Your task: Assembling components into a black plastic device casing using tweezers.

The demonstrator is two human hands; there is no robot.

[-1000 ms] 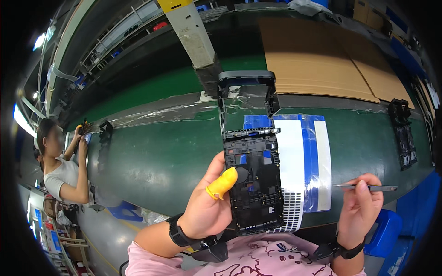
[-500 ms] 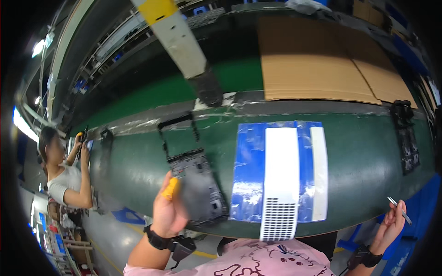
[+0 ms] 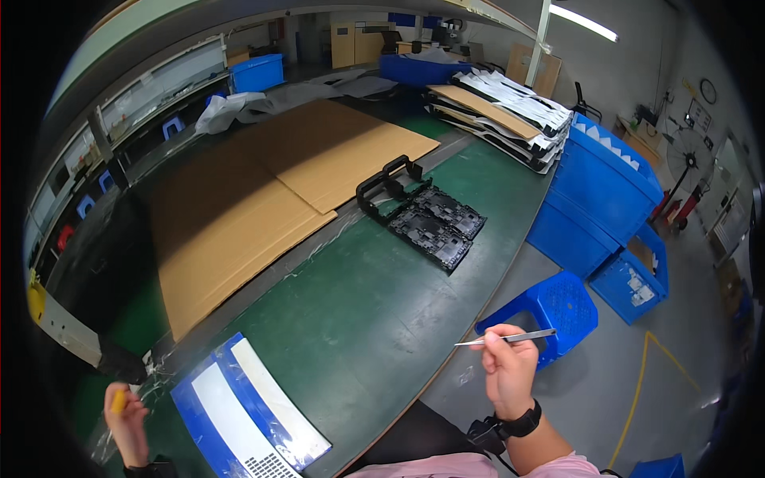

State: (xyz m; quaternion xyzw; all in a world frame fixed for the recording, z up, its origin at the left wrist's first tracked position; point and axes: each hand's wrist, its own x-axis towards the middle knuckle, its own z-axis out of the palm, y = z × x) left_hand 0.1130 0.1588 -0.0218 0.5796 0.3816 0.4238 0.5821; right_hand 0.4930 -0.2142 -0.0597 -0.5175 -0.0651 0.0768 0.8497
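Black tray gone from left hand (image 3: 126, 418); right hand (image 3: 510, 374) pinches slim silver tweezers (image 3: 505, 338).

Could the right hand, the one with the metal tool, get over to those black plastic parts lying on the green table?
Probably yes: the right hand hovers off the table edge, and bare green table lies between it and the black parts.

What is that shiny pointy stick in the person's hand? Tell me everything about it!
It is a pair of thin tweezers, silvery and metal-looking, long and narrow, tapering to a sharp tip. The right hand pinches them near the back end between its fingers, so they lie almost level, the tip pointing left toward the edge of the green table. The tip touches nothing; it hangs in the air above the floor beside the table, in front of a blue plastic stool.
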